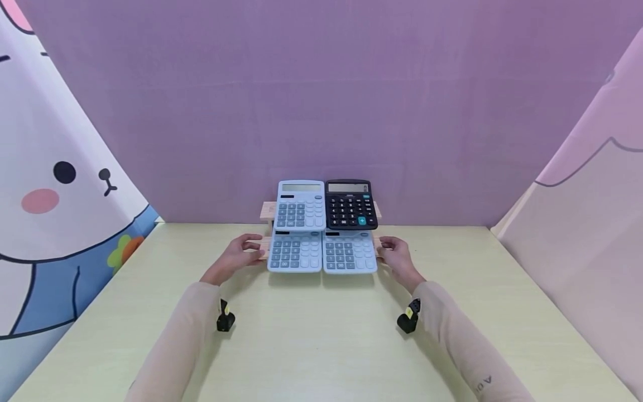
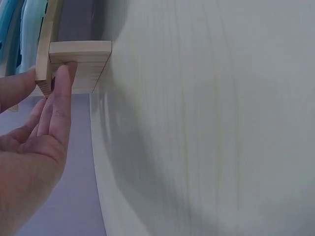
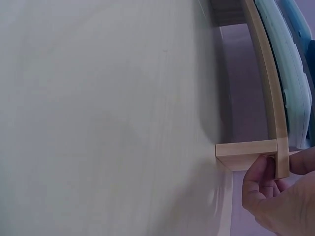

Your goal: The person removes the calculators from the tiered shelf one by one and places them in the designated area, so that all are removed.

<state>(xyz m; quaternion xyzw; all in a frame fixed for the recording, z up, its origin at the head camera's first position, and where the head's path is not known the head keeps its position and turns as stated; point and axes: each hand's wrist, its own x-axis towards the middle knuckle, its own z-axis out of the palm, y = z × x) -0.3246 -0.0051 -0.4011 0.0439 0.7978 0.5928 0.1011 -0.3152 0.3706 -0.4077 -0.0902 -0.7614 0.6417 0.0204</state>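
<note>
Shelf (image 1: 268,210) in both hands (image 1: 237,258) (image 1: 397,258)

We see a pale wooden two-tier rack (image 1: 268,210) at the back of the table (image 1: 321,335), its lower tier pinched at its ends by the left hand (image 1: 237,257) and the right hand (image 1: 398,259). On the upper tier we find a light-blue calculator (image 1: 300,205) just beside a black calculator (image 1: 350,204) showing 0; below, we see two more light-blue calculators (image 1: 295,254) side by side, their upper parts hidden.
</note>
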